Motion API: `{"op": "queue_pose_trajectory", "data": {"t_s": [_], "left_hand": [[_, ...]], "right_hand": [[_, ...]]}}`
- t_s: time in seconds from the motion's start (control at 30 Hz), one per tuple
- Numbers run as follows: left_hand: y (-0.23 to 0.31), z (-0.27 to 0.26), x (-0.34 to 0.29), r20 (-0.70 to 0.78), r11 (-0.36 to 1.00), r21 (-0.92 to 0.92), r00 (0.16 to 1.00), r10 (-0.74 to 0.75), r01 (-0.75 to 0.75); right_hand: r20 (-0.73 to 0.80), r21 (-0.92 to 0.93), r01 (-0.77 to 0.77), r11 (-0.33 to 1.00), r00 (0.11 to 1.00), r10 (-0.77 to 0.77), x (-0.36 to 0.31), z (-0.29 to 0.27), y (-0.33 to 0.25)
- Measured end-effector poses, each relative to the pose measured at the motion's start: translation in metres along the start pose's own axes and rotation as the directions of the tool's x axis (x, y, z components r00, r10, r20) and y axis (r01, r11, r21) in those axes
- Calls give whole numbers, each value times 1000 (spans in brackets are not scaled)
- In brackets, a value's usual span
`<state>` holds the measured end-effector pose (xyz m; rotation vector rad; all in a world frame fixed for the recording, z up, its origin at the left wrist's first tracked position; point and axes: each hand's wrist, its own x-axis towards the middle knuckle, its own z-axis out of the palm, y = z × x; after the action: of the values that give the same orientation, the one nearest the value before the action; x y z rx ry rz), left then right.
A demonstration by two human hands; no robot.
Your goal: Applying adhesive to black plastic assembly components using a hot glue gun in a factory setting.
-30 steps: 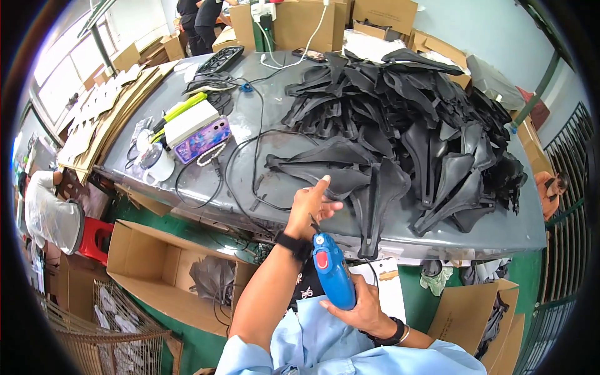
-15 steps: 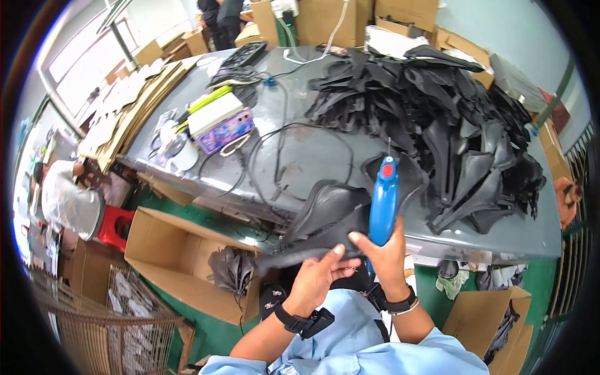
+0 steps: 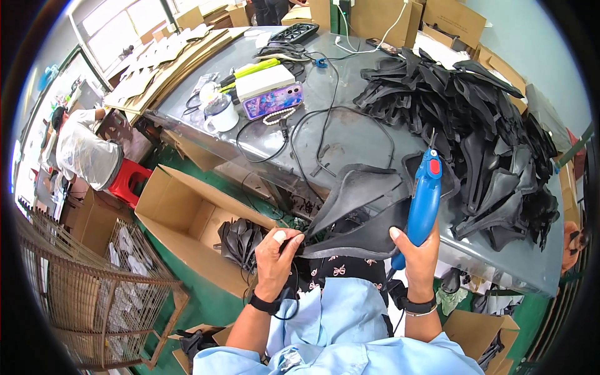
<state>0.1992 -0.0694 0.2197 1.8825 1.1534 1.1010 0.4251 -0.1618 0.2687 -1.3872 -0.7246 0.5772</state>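
My left hand [image 3: 274, 257] pinches the narrow tip of a black, curved, saddle-shaped cover [image 3: 359, 240] at the table's front edge. The cover's wide end reaches my right hand [image 3: 420, 259]; whether its fingers also grip it is hidden. That hand is wrapped round a blue handheld power tool [image 3: 425, 203], with a red button and a thin metal tip pointing away from me. Behind the tool lies another black cover [image 3: 449, 178]. A large heap of similar black covers [image 3: 437, 100] fills the table's right side.
Black cables [image 3: 328, 125] loop across the grey table [image 3: 256, 169]. A mug [image 3: 222, 115] and a purple phone [image 3: 273, 102] stand at its left. A cardboard box [image 3: 181, 215] holding black pieces is on the floor. Someone in a white top [image 3: 84, 147] sits by a red stool [image 3: 129, 181].
My left hand has moved left along the cover to its narrow tip, stretching it out sideways. My right hand still holds the tool. The whole view has shifted.
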Motion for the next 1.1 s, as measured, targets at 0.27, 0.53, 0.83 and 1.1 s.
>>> {"op": "queue_pose_trajectory", "data": {"t_s": [0.27, 0.53, 0.83, 1.1], "left_hand": [[-10, -17, -17, 653, 673, -388, 703, -281, 629], [39, -26, -9, 734, 688, -492, 679, -3, 534], [43, -32, -7, 509, 166, -790, 783, -359, 590], [55, 13, -11, -203, 572, -820, 923, -328, 23]], "right_hand": [[50, -22, -101, 995, 994, 102, -4, -16, 1], [412, -255, -44, 966, 899, 150, -15, -2, -13], [324, -177, -210, 962, 910, 258, -24, 17, -19], [674, -358, 475, 804, 727, -130, -66, 38, -2]]}}
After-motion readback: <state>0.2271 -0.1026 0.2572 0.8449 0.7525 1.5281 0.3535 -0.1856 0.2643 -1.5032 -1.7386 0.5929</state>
